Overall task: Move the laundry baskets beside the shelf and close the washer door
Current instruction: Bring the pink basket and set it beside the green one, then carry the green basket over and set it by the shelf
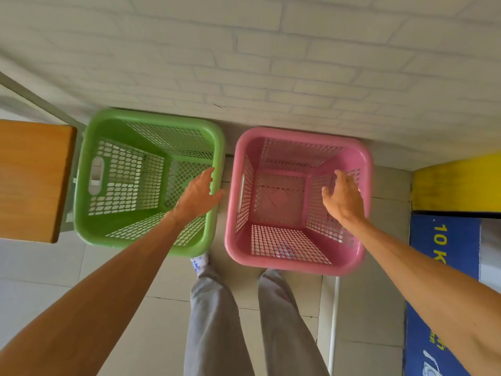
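Green basket and pink basket stand side by side on the tiled floor against the wall, the green one just beside the wooden shelf. Left hand and right hand hover open over the rims, gripping nothing. Basket placement looks done; the washer door, out of view, likely remains.

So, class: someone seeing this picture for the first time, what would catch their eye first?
Two bright, empty laundry baskets by the brick wall: the green basket left, the pink basket right. Next, the left hand at the green one's rim and the right hand over the pink one.
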The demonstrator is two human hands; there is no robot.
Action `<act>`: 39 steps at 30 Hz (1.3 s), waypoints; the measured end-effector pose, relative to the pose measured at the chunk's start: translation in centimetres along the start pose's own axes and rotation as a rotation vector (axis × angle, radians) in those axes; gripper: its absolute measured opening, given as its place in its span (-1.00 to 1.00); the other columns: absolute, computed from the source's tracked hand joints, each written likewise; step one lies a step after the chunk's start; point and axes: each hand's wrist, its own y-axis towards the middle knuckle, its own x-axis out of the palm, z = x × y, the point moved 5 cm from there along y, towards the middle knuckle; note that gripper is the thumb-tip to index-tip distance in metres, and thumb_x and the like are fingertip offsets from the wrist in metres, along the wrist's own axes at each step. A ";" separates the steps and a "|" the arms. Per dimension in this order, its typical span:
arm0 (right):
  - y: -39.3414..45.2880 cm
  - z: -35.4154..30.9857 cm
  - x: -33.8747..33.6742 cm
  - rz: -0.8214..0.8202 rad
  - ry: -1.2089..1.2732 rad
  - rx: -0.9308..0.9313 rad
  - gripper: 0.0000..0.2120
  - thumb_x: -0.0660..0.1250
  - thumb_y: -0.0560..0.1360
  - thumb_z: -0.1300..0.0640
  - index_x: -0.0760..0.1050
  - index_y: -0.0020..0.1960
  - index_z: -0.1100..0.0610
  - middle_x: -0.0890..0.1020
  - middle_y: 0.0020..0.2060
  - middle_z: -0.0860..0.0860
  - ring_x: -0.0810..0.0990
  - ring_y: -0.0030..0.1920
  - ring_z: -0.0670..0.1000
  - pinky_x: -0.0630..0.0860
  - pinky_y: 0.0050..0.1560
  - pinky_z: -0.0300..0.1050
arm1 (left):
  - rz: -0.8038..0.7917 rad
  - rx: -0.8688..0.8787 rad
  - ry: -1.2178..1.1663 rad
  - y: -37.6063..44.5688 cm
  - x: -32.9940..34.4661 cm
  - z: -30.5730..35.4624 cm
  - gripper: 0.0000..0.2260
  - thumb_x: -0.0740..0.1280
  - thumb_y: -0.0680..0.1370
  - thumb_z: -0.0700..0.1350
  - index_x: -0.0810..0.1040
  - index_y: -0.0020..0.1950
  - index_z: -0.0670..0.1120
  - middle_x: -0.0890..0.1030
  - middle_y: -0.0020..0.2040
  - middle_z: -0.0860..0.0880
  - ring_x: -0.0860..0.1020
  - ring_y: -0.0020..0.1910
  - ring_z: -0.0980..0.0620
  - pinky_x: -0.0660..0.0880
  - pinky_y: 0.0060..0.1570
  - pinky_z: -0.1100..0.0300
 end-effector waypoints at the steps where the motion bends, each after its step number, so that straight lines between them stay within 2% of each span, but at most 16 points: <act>1: -0.1 -1.6 0.3 -0.006 0.027 -0.010 -0.49 0.31 0.58 0.08 0.30 0.46 0.24 0.53 0.28 0.21 0.54 0.26 0.23 0.51 0.20 0.13 | 0.022 -0.013 0.002 -0.3 -1.1 -0.8 -0.33 0.38 0.57 -0.04 0.15 0.60 -0.12 0.46 0.43 -0.24 0.51 0.34 -0.22 0.51 0.27 -0.22; 7: -1.3 -10.9 2.7 -0.064 0.106 -0.102 -0.49 0.29 0.59 0.03 0.31 0.46 0.20 0.59 0.25 0.17 0.58 0.25 0.19 0.58 0.17 0.15 | 0.135 -0.101 -0.017 -2.7 -8.1 -7.8 -0.38 0.39 0.57 -0.06 0.21 0.55 -0.12 0.53 0.34 -0.22 0.57 0.26 -0.22 0.58 0.14 -0.21; 13: -3.1 -18.5 5.6 -0.167 0.105 -0.174 -0.51 0.29 0.58 0.06 0.31 0.45 0.19 0.66 0.06 0.14 0.65 0.10 0.18 0.59 0.12 0.18 | 0.237 -0.193 0.009 -5.1 -14.3 -15.3 -0.41 0.37 0.54 -0.04 0.23 0.51 -0.12 0.56 0.28 -0.22 0.56 0.22 -0.23 0.57 0.12 -0.23; 17: -3.9 -22.1 8.1 -0.187 0.105 -0.221 -0.56 0.30 0.58 0.08 0.33 0.40 0.21 0.72 -0.12 0.11 0.71 -0.06 0.19 0.65 -0.04 0.13 | 0.256 -0.207 0.020 -4.9 -16.6 -20.5 -0.39 0.38 0.54 -0.08 0.22 0.52 -0.16 0.50 0.35 -0.27 0.52 0.28 -0.27 0.54 0.16 -0.26; 19: -4.1 -23.5 10.1 -0.245 0.145 -0.197 -0.48 0.30 0.59 0.02 0.26 0.46 0.20 0.72 -0.08 0.15 0.73 -0.10 0.19 0.66 -0.03 0.16 | 0.271 -0.232 0.027 -4.4 -17.4 -23.2 -0.39 0.38 0.53 -0.09 0.22 0.51 -0.18 0.49 0.32 -0.29 0.53 0.23 -0.31 0.56 0.09 -0.28; 21: -4.5 -24.7 12.6 -0.298 0.193 -0.135 -0.31 0.31 0.59 -0.05 0.11 0.56 0.20 0.67 0.13 0.22 0.71 0.04 0.22 0.62 0.12 0.19 | 0.283 -0.276 0.050 -3.7 -18.0 -25.8 -0.39 0.39 0.52 -0.09 0.21 0.49 -0.18 0.47 0.27 -0.29 0.54 0.17 -0.32 0.57 0.05 -0.27; 23: -5.1 -25.5 14.9 -0.282 0.227 -0.082 -0.22 0.35 0.57 -0.06 0.03 0.57 0.24 0.55 0.31 0.27 0.64 0.19 0.26 0.58 0.23 0.14 | 0.280 -0.286 0.059 -3.0 -18.1 -28.1 -0.37 0.40 0.51 -0.12 0.19 0.49 -0.18 0.46 0.26 -0.29 0.52 0.18 -0.33 0.56 0.07 -0.28; 25: -5.6 -25.8 17.1 -0.235 0.244 -0.017 -0.25 0.38 0.56 0.02 0.04 0.55 0.26 0.54 0.27 0.28 0.65 0.12 0.24 0.61 0.16 0.05 | 0.253 -0.269 0.038 -2.1 -17.9 -30.1 -0.34 0.40 0.51 -0.17 0.14 0.52 -0.18 0.47 0.27 -0.30 0.52 0.18 -0.34 0.57 0.07 -0.31; 26: -5.8 -25.7 18.2 -0.223 0.237 0.039 -0.27 0.37 0.56 0.05 0.04 0.54 0.25 0.56 0.21 0.28 0.67 0.05 0.24 0.64 0.10 0.07 | 0.234 -0.251 0.017 -1.6 -17.7 -30.9 -0.34 0.39 0.52 -0.21 0.12 0.53 -0.18 0.48 0.26 -0.30 0.54 0.16 -0.34 0.58 0.03 -0.31; 28: -6.0 -25.5 19.8 -0.192 0.173 0.129 -0.29 0.35 0.57 0.11 0.02 0.53 0.27 0.58 0.17 0.33 0.69 -0.03 0.28 0.66 0.01 0.17 | 0.206 -0.211 -0.038 -0.6 -17.4 -31.9 -0.34 0.35 0.54 -0.27 0.09 0.55 -0.17 0.52 0.22 -0.30 0.60 0.05 -0.33 0.62 -0.07 -0.29; 31: -6.0 -25.7 20.8 -0.105 0.137 0.168 -0.31 0.33 0.57 0.14 0.03 0.52 0.31 0.57 0.19 0.39 0.70 -0.06 0.28 0.64 0.05 0.19 | 0.220 -0.166 -0.100 1.1 -17.6 -32.7 -0.38 0.27 0.58 -0.30 0.07 0.58 -0.15 0.58 0.10 -0.28 0.65 -0.17 -0.27 0.65 -0.27 -0.20; 32: -5.9 -25.8 20.8 -0.078 0.153 0.173 -0.33 0.34 0.57 0.16 0.05 0.52 0.30 0.58 0.16 0.37 0.70 -0.13 0.26 0.67 -0.03 0.16 | 0.235 -0.151 -0.117 1.7 -17.7 -32.9 -0.40 0.25 0.59 -0.31 0.07 0.58 -0.15 0.58 0.08 -0.26 0.64 -0.21 -0.23 0.65 -0.32 -0.14; 34: -5.8 -25.7 20.7 -0.059 0.189 0.184 -0.36 0.34 0.58 0.20 0.07 0.52 0.26 0.63 0.00 0.26 0.67 -0.35 0.15 0.67 -0.34 0.03 | 0.253 -0.126 -0.142 2.4 -18.1 -33.4 -0.41 0.22 0.59 -0.31 0.09 0.59 -0.12 0.60 0.07 -0.21 0.64 -0.29 -0.15 0.63 -0.43 0.00; 36: -6.0 -25.7 20.3 -0.067 0.197 0.181 -0.40 0.33 0.59 0.22 0.11 0.51 0.26 0.58 -0.27 0.07 0.53 -0.55 -0.03 0.50 -0.60 -0.18 | 0.250 -0.123 -0.165 2.3 -18.6 -33.7 -0.39 0.22 0.59 -0.28 0.10 0.61 -0.07 0.62 0.02 -0.15 0.66 -0.34 -0.14 0.63 -0.48 0.01; 37: -6.5 -25.7 19.7 -0.062 0.191 0.182 -0.44 0.32 0.59 0.22 0.15 0.49 0.26 0.52 -0.35 0.01 0.45 -0.60 -0.07 0.41 -0.66 -0.25 | 0.247 -0.122 -0.184 1.8 -18.9 -33.6 -0.39 0.23 0.59 -0.27 0.10 0.61 -0.04 0.63 -0.02 -0.14 0.66 -0.37 -0.17 0.63 -0.50 -0.03; 39: -7.9 -25.9 17.6 -0.030 0.168 0.193 -0.53 0.32 0.59 0.18 0.22 0.41 0.24 0.51 -0.39 -0.01 0.40 -0.62 -0.07 0.36 -0.70 -0.25 | 0.266 -0.114 -0.239 -0.3 -19.8 -33.1 -0.37 0.24 0.60 -0.25 0.09 0.62 0.01 0.62 -0.13 -0.17 0.62 -0.43 -0.24 0.58 -0.56 -0.08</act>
